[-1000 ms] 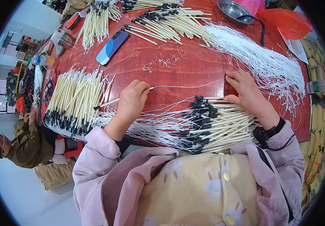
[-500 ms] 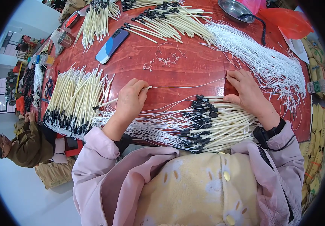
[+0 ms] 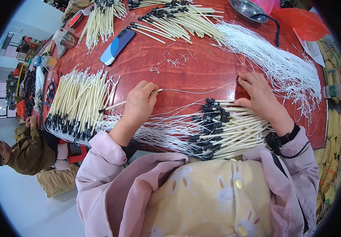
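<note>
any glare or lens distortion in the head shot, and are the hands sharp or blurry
Head view: dark fisheye rim, the red table bowing along its right edge; head view: whitish glare on it just left of the right hand; head view: that hand and the left hand fairly sharp.

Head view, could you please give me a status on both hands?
Left hand closed on cream tube. Right hand at white cord, grip unclear. Black-ended tube pile close by right hand.
</note>
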